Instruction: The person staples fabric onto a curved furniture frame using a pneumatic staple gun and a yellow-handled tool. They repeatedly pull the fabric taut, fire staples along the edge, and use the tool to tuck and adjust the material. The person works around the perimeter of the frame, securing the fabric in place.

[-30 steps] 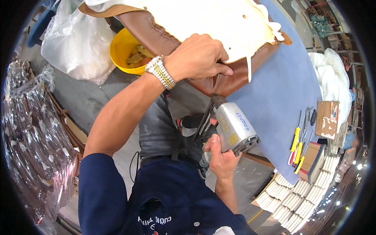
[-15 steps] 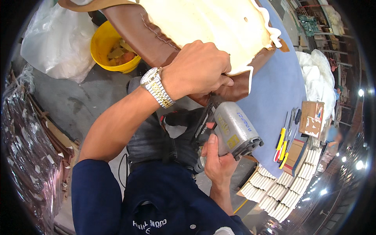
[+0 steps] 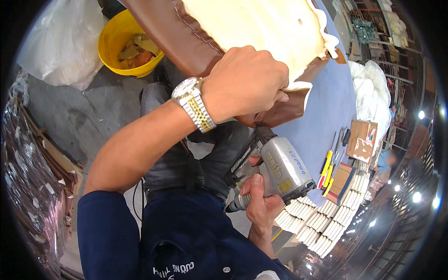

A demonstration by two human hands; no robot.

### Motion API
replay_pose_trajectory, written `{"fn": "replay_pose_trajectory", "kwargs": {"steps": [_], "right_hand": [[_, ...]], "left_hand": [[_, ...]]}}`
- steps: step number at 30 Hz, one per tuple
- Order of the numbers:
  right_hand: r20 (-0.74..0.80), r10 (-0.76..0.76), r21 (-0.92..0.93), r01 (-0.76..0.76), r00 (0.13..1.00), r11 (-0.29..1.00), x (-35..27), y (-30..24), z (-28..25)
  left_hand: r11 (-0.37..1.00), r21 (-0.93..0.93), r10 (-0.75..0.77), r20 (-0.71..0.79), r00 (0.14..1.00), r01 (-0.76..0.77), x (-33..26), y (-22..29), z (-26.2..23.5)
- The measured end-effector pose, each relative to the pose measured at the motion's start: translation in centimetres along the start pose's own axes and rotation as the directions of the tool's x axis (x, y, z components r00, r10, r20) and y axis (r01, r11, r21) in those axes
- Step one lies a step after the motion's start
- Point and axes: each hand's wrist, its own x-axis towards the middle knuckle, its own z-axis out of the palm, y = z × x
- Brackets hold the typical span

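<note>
Squeezing the brown leather with the left hand, near one o'clock, with fingers curled in tight and a silver and gold watch on the wrist. Holding a silver staple gun at four o'clock, with the right hand wrapped round the handle. Pointing the gun's nose to eleven o'clock, right by the low edge of the leather; cannot tell if touching. Seeing the leather at twelve o'clock, under a cream sheet. Seeing also a yellow bucket of scraps near ten o'clock and screwdrivers past three o'clock.
</note>
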Motion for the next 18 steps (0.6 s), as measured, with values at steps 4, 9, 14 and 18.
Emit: {"fn": "replay_pose_trajectory", "kwargs": {"steps": [4, 9, 14, 18], "right_hand": [[-0.009, 0.033, -0.043, -0.034, 0.999, 0.999, 1.0, -0.5, 0.9], [0.052, 0.011, -0.039, -0.009, 0.999, 0.999, 1.4, -0.9, 0.7], [0.069, -0.014, -0.030, 0.016, 0.998, 0.999, 0.6, -0.1, 0.2], [0.035, 0.013, -0.041, -0.012, 0.999, 0.999, 1.3, -0.4, 1.1]], "left_hand": [[0.997, 0.059, -0.044, 0.003, 0.999, 0.043, -0.1, 0.1, 0.1], [0.996, 0.082, -0.041, -0.002, 0.999, 0.041, 0.4, -0.3, -0.3], [0.997, 0.070, -0.014, -0.030, 0.999, 0.016, 0.4, -0.4, -0.1], [0.995, 0.094, -0.038, 0.007, 0.999, 0.037, 0.5, -0.1, -0.4]]}}
